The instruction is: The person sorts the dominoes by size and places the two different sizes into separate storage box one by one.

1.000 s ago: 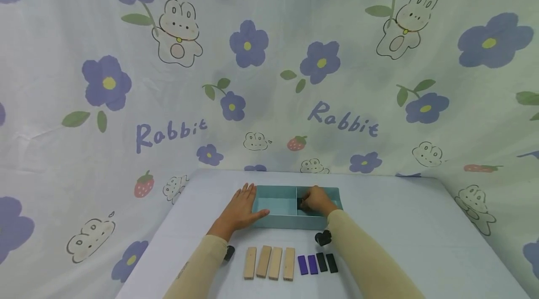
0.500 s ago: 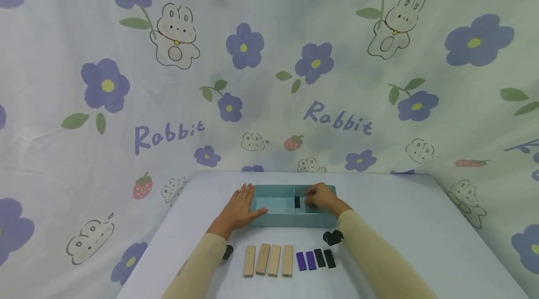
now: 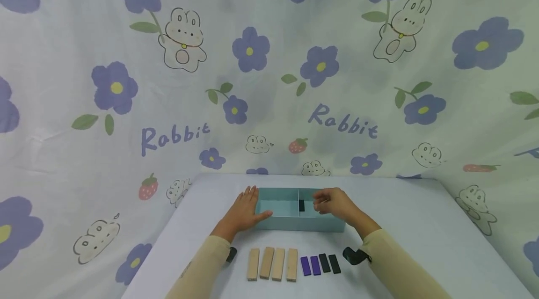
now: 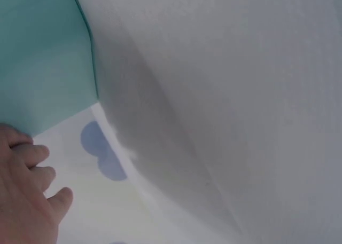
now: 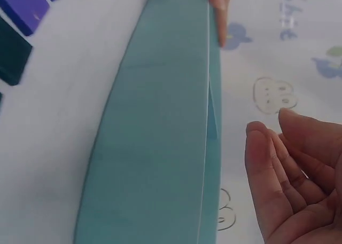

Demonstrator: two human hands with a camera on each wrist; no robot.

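Note:
A light-blue box [image 3: 294, 223] with one divider stands toward the back of the table. My left hand [image 3: 245, 210] rests against its left end, fingers straight and thumb over the front rim; the left wrist view shows those fingers [image 4: 33, 155] beside the box wall. In the right compartment a small black block [image 3: 301, 206] lies next to the divider. Above that compartment is my right hand [image 3: 335, 203], its fingers loosely bent with nothing between them. In the right wrist view the right hand [image 5: 299, 180] is apart from the box's wall.
In front of the box lie several wooden blocks [image 3: 278, 265] in a row. To their right are two purple blocks [image 3: 305, 266] and two black blocks [image 3: 324, 263]. A printed curtain [image 3: 269, 79] hangs behind the white table [image 3: 391, 224].
My right hand has let go of the black block beside the divider, lifted out of the right compartment and shifted right. The left hand keeps its place on the box.

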